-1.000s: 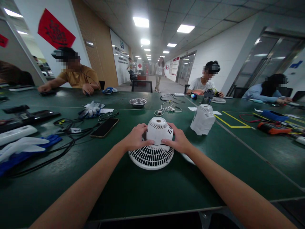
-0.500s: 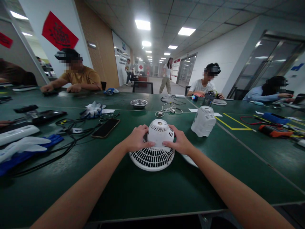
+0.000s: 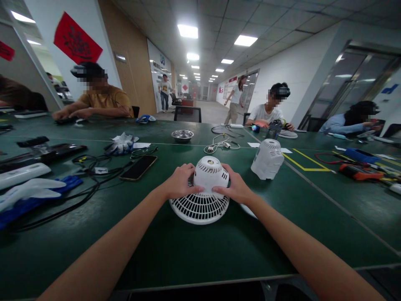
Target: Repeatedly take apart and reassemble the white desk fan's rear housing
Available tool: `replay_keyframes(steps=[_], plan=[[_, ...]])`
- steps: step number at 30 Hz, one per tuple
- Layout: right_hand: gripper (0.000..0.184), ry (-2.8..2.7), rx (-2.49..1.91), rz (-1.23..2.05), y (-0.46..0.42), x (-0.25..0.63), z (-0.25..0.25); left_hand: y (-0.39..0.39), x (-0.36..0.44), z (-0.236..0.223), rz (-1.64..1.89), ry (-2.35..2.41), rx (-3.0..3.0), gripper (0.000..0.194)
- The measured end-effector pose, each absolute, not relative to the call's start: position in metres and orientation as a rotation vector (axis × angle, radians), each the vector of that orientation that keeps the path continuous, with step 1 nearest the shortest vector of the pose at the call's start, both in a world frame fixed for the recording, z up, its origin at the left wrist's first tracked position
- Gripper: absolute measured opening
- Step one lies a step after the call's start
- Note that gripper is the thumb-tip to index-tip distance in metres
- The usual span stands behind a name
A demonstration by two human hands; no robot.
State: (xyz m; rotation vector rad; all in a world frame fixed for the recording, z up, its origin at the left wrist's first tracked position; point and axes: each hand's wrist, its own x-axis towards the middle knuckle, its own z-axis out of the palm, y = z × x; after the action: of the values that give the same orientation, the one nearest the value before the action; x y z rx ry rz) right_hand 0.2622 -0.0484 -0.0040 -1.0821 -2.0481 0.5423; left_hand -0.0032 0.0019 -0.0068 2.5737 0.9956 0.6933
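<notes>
The green table point(image 3: 200, 259) bears a round grille point(image 3: 200, 209), broad rim down, probably for stability; the domed housing point(image 3: 210, 179) sits atop it, the left hand point(image 3: 181, 182) and right hand point(image 3: 235, 184) closed around opposite sides, likely steadying it (both parts look like hard white plastic): radial slats below, short curved vents above.

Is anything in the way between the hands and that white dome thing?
No, nothing visible. The left hand and right hand touch the white dome, one at each side; the white grille lies underneath.
</notes>
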Motion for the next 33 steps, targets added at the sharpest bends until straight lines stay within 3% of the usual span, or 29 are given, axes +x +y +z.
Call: replay_keyframes(steps=[11,27,31,33], plan=[[0.072,-2.073,-1.073,0.562,-0.047,0.263,0.001,0.001,-0.002,-0.005,0.679,1.003,2.589,0.066],[0.078,-2.081,-1.159,0.316,-0.049,0.258,-0.007,-0.002,-0.001,-0.004,0.641,1.09,2.668,0.065],[0.094,-2.071,-1.218,0.209,-0.056,0.254,-0.006,-0.005,0.001,-0.008,0.839,1.13,2.589,0.065],[0.099,-2.113,-1.199,0.294,-0.061,0.251,-0.004,-0.004,0.0,-0.011,0.89,1.042,2.508,0.075]])
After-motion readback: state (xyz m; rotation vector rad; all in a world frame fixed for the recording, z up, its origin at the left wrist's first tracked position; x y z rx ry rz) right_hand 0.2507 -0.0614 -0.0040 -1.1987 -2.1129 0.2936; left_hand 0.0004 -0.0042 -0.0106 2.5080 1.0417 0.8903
